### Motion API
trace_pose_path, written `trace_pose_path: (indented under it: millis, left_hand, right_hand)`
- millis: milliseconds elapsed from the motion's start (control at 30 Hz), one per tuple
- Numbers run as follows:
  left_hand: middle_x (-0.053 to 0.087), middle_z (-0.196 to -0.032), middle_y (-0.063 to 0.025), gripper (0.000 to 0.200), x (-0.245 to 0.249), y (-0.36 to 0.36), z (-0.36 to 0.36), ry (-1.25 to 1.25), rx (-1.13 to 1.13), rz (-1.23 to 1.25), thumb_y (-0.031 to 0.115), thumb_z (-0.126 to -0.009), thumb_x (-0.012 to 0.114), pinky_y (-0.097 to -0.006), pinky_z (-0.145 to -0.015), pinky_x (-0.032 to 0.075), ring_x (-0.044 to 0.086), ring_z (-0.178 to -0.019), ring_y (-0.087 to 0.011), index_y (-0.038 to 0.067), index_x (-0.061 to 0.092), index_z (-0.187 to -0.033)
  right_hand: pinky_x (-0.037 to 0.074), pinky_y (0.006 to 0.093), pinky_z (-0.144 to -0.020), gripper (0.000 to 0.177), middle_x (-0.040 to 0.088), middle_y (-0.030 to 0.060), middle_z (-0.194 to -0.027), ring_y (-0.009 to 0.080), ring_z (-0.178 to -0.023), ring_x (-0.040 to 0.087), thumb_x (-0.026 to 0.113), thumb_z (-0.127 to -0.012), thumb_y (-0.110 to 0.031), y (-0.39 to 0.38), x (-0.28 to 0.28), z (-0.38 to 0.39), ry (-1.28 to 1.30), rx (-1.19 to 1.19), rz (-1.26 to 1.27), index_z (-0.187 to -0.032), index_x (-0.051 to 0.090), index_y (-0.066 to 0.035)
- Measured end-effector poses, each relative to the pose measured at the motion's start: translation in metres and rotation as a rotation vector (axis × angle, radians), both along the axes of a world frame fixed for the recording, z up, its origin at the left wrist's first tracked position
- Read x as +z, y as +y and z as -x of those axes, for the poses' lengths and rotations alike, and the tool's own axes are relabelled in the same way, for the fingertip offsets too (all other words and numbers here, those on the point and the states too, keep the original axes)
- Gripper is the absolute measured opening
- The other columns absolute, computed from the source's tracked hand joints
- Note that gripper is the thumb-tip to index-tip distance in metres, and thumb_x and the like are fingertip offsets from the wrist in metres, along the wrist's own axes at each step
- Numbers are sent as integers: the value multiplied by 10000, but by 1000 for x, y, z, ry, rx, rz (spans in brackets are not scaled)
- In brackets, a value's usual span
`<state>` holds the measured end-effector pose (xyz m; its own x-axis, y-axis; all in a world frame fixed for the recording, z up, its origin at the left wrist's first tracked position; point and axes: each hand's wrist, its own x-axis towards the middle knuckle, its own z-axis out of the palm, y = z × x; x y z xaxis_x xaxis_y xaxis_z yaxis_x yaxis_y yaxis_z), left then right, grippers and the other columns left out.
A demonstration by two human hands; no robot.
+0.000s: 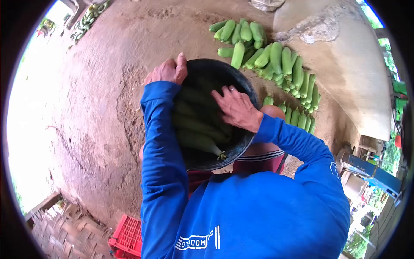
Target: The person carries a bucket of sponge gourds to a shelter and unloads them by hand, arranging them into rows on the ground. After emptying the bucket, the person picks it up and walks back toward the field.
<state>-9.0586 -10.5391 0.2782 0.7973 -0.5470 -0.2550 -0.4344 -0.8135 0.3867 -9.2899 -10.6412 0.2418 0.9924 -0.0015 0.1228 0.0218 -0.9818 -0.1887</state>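
A round black tub (239, 153) stands between my knees, with several long green vegetables (196, 140) lying in its shadowed inside. My left hand (170, 71) lies over the tub's far left rim, its fingers wrapped round the edge. Inside the tub, toward the right, my right hand (236, 108) reaches over the vegetables with its fingers spread and a ring on one of them. Nothing shows in its grasp. More green vegetables (276, 58) lie piled on the floor beyond the tub, to the right.
A red plastic crate (128, 235) sits at the lower left beside a woven mat (64, 233). A low wall (353, 64) runs along the right. Dark green curled items (89, 19) lie at the far left. Blue metal equipment (375, 170) is at the right edge.
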Motion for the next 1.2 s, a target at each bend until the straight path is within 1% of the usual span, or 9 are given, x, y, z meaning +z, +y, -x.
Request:
trace_pose_path:
  millis: [67, 100, 167, 300, 467, 800, 967, 1033, 1200]
  left_hand:
    - [648, -981, -230, 644, -2, -3, 0, 12, 6, 19, 610, -880, 306, -476, -858, 447, 593, -998, -406, 79, 666, -939]
    - [648, -981, -230, 644, -3, -3, 2, 13, -13, 35, 610, -880, 306, -476, -858, 447, 593, -998, -406, 79, 666, -939]
    - [646, -972, -233, 646, -5, -2, 0, -6, -8, 55, 609, -884, 307, -475, -847, 449, 595, -988, -405, 70, 660, -925]
    - [642, -972, -238, 639, 0, -6, 0, 7, -18, -12, 595, -895, 298, -473, -848, 447, 593, -990, -404, 65, 652, -926]
    - [636, -987, -237, 627, 0, -11, 2, -12, -13, -34, 572, -914, 265, -475, -847, 439, 583, -997, -409, 72, 640, -968]
    - [639, -980, -214, 675, 1, -18, 4, -57, 3, -75, 587, -917, 225, -461, -849, 436, 584, -973, -398, 65, 652, -949]
    - [623, -1043, -238, 729, 3, -19, 4, -12, -17, -83, 593, -919, 232, -458, -909, 414, 568, -1031, -396, 0, 640, -1032]
    - [620, -1051, -240, 721, 7, -20, 8, -19, -3, -83, 590, -919, 238, -457, -910, 414, 566, -1038, -394, 4, 639, -1040]
    - [618, -1114, -202, 649, -1, -18, 5, 7, 58, -78, 591, -902, 259, -460, -924, 413, 559, -1076, -379, 105, 643, -1097]
  right_hand:
    - [481, 448, -732, 657, 468, 236, -1154, 411, -953, 524, 694, -715, -233, -14, 8, -6, -112, 52, -128, -1284, 444, -22]
    - [487, 420, -632, 521, 532, 226, -998, 330, -768, 582, 685, -737, -209, -33, 14, -16, -289, 334, 59, -1174, 498, 6]
    - [484, 339, -541, 410, 583, 163, -890, 211, -637, 582, 650, -780, -196, -25, 65, -30, 240, -259, -731, -1112, 514, 1]
    - [473, 258, -509, 432, 611, 91, -855, 121, -585, 561, 631, -789, -237, -49, 105, 8, 312, -451, -1267, -1132, 512, -3]
    - [469, 232, -500, 503, 596, 76, -939, 106, -675, 568, 614, -830, -323, -114, 86, 89, -284, -597, -1713, -1198, 488, -4]
    - [468, 260, -529, 381, 540, 13, -948, 113, -765, 519, 683, -822, -296, -261, -76, 147, -964, -1236, -1249, -1111, 533, -97]
    - [503, 284, -643, 444, 571, 42, -1070, 159, -905, 556, 687, -814, -300, -303, -120, 142, -760, -1328, -903, -1158, 527, -71]
    - [480, 366, -787, 531, 591, 147, -1039, 279, -920, 582, 686, -764, -328, -311, -126, 148, -628, -1093, -287, -1159, 512, -18]
    - [397, 388, -932, 478, 584, 159, -1098, 290, -1079, 523, 665, -774, -364, -325, -135, 174, -392, -1204, -430, -1132, 559, -65]
